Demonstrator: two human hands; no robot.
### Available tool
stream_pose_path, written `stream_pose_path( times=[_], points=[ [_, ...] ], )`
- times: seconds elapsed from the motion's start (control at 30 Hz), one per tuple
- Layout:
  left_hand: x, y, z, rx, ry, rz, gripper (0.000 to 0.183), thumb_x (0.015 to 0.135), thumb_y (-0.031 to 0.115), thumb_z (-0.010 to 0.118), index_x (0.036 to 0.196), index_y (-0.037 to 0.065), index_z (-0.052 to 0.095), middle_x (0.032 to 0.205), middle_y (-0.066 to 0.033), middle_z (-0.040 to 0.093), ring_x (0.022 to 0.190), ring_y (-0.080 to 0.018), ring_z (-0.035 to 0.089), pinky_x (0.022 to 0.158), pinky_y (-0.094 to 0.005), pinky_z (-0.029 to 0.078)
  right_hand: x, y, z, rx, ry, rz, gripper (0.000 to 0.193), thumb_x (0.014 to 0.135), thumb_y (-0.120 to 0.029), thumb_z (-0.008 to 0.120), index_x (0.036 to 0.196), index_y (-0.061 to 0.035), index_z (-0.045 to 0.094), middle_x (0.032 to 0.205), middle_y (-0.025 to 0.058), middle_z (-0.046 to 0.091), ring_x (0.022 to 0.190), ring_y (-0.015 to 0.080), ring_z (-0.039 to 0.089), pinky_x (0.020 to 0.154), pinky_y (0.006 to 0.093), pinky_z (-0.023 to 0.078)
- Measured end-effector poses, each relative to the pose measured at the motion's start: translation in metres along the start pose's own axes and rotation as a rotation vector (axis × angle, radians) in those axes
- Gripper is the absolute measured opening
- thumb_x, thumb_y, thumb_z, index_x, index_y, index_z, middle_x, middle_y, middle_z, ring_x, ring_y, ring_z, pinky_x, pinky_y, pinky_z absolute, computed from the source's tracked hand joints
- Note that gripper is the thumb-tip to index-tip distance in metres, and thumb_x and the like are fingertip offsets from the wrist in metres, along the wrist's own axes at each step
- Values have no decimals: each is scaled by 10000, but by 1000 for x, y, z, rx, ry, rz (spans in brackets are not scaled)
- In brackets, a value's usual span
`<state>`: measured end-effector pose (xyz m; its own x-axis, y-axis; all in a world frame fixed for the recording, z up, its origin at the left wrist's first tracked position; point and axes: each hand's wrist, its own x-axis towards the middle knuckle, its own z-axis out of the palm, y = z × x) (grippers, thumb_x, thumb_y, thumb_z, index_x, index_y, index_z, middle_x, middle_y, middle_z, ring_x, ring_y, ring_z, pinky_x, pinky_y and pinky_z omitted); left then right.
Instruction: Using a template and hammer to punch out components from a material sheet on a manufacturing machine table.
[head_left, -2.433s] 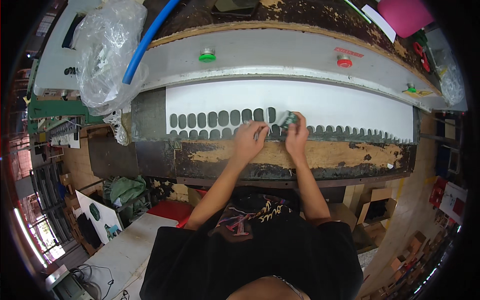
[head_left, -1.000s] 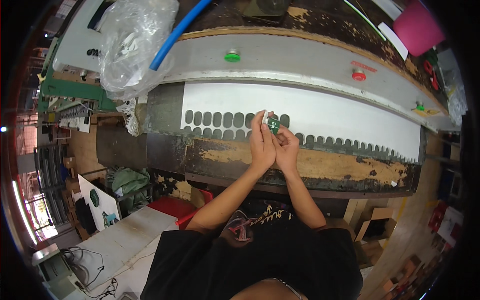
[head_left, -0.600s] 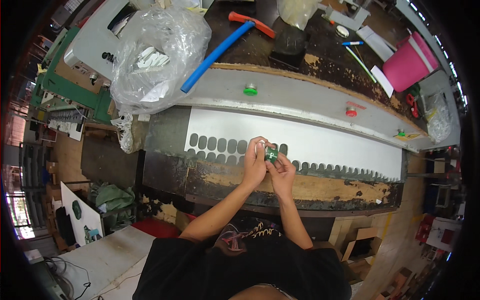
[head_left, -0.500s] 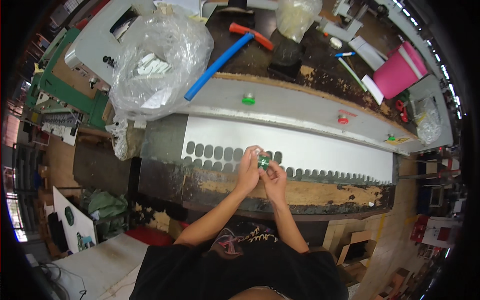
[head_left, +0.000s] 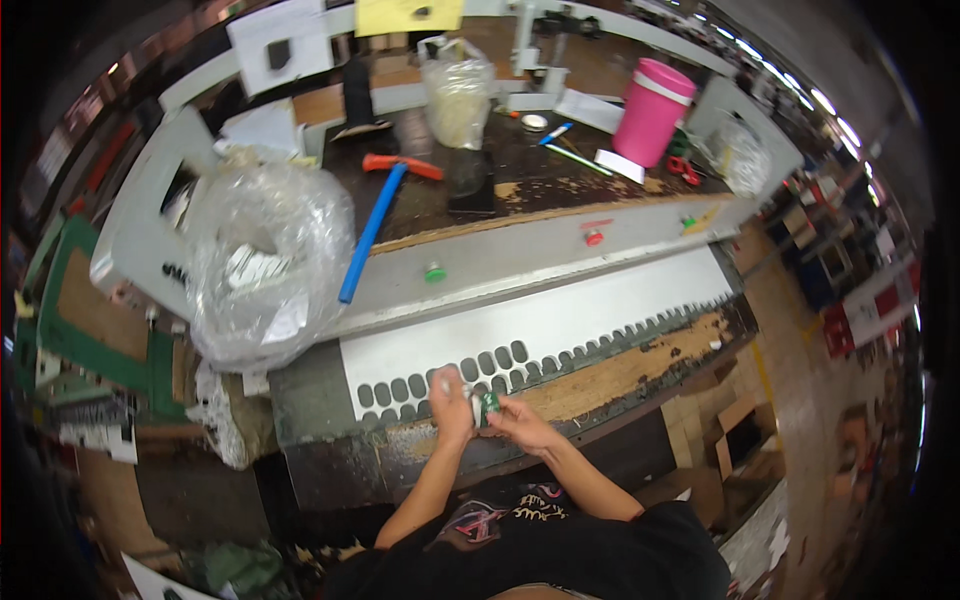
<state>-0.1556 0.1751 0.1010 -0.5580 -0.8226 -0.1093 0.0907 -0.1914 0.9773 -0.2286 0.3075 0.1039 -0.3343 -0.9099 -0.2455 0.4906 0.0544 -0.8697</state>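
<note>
My right hand [head_left: 527, 426] is closed, its fingertips pinching a small green piece [head_left: 490, 402] with white marks on it. Just left of it, my left hand [head_left: 453, 410] is curled around small white pieces [head_left: 477, 408], partly hidden and a little blurred. Both hands hover close together over the near edge of a long white sheet [head_left: 430, 345]. Rows of dark rounded cut-outs run across that sheet at its left, and a scalloped line of half cut-outs follows its near edge.
Beyond the sheet runs a grey machine beam [head_left: 510, 255] with green and red buttons. A clear plastic bag [head_left: 270, 265] of white pieces sits at left, beside a blue-handled hammer [head_left: 372, 235]. A pink jug [head_left: 652, 115] and red scissors [head_left: 684, 170] stand at the back right.
My view has tilted up, showing more of the bench's back. The hands have drawn slightly apart, the green piece staying in the right and white pieces now showing between them.
</note>
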Motion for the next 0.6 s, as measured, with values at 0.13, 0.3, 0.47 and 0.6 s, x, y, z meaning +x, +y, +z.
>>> stream_pose_path(
  times=[0.13, 0.3, 0.47, 0.6],
  points=[
    [26, 38, -50, -338, 382, -147, 218, 1105, 335, 495, 1006, 141, 510, 655, 64, 431, 471, -43, 417, 370, -208, 306, -22, 12, 35, 128, -24, 91, 380, 1041, -172, 622, 1367, 15, 564, 1246, 53, 653, 1152, 169, 627, 1035, 405, 541],
    [96, 189, -98, -258, 593, 539, 202, 1087, 256, 554, 1202, 94, 518, 1002, -2, 545, 781, -46, 498, 648, -204, 424, -55, 11, 8, 239, 202, -62, 304, 1040, -187, 624, 1281, -2, 624, 1250, 105, 672, 1123, 199, 664, 1004, 420, 565],
    [195, 276, -181, 754, 916, 965, 349, 991, 280, 646, 1212, 12, 619, 1178, -223, 660, 1152, -380, 602, 1009, -439, 446, -49, 1, -11, 319, 358, -71, 250, 1033, -189, 640, 1197, -2, 661, 1126, 85, 714, 979, 166, 697, 876, 381, 603],
    [187, 251, -197, 1399, 689, 431, 386, 974, 346, 645, 1191, 27, 642, 1215, -252, 646, 1208, -404, 574, 1032, -464, 423, -38, -9, -33, -120, 443, 31, 233, 1015, -187, 678, 1148, 4, 687, 1004, 75, 727, 883, 129, 695, 814, 317, 591]
  ],
)
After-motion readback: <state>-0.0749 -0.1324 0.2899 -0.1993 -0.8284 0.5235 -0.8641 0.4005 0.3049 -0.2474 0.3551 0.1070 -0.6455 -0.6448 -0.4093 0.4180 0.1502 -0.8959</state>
